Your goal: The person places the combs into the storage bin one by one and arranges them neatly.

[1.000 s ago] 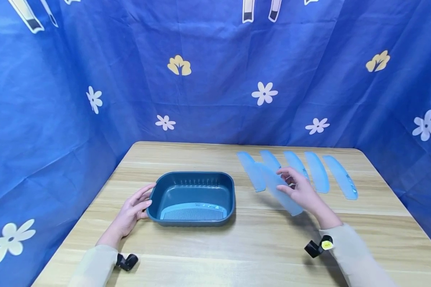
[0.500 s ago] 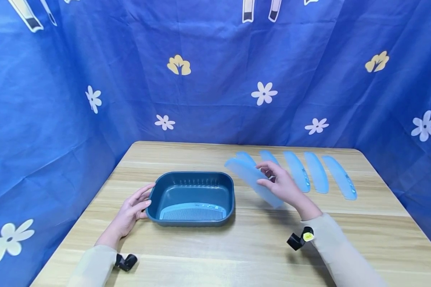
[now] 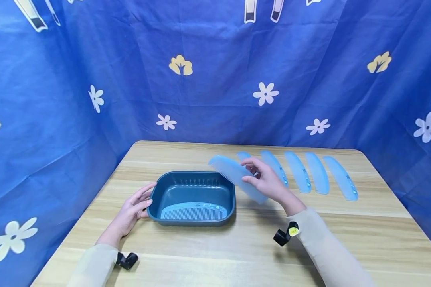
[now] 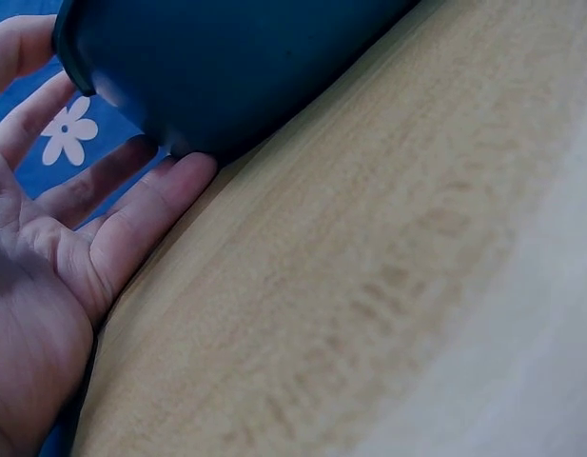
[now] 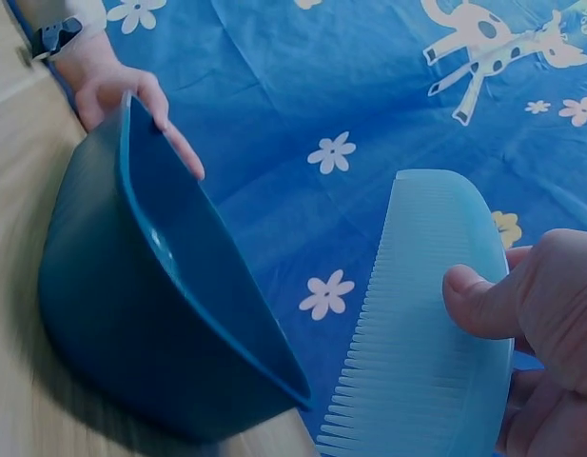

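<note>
A translucent light blue comb (image 3: 233, 175) is pinched between the thumb and fingers of my right hand (image 3: 267, 184). It is raised and tilted, its left end over the right rear corner of a dark blue-green basin (image 3: 194, 173). In the right wrist view, the teeth of the held comb (image 5: 421, 314) face the basin (image 5: 112, 314). Inside the basin, a second blue comb (image 3: 194, 211) lies along the front wall. My left hand (image 3: 131, 209) touches the basin's left end. In the left wrist view, its fingers (image 4: 131, 224) are fairly straight against the basin's outer wall.
Several more blue combs (image 3: 317, 173) lie in a slanted row at the back right of the wooden table (image 3: 215, 255). The leftmost comb (image 3: 242, 154) is partly hidden behind the held one. Blue patterned cloth (image 3: 215, 79) hangs around the back and sides.
My right hand has carried the comb leftward from the row of combs to the basin's right rear corner. My left hand, the basin and the comb inside it have stayed put.
</note>
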`<state>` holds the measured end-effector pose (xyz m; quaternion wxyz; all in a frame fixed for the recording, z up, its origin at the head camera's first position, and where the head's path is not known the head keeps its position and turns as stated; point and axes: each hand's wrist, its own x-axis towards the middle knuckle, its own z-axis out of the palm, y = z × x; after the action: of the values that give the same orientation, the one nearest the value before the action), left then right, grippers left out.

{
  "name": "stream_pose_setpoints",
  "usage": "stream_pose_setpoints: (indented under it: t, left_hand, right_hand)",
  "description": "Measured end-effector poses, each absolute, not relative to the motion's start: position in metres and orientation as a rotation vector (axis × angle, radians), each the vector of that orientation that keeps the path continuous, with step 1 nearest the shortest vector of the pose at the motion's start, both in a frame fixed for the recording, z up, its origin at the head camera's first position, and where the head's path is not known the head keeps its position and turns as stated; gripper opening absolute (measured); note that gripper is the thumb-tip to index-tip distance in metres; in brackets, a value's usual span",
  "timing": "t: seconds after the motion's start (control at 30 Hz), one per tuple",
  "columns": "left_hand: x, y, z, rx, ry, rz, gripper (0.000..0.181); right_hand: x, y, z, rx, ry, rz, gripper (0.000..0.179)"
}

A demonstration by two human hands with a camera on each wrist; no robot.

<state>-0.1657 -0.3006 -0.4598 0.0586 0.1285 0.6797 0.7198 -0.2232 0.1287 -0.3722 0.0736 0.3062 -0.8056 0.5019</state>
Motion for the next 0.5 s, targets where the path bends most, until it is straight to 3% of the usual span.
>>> stream_pose_setpoints:
  t: [0.5]
  left_hand:
    - [-0.164,-0.300,-0.460,0.388,2.056,2.196,0.052]
  right_hand:
    - [-0.226,0.094,-0.359,0.958,-2.328,1.615,0.035]
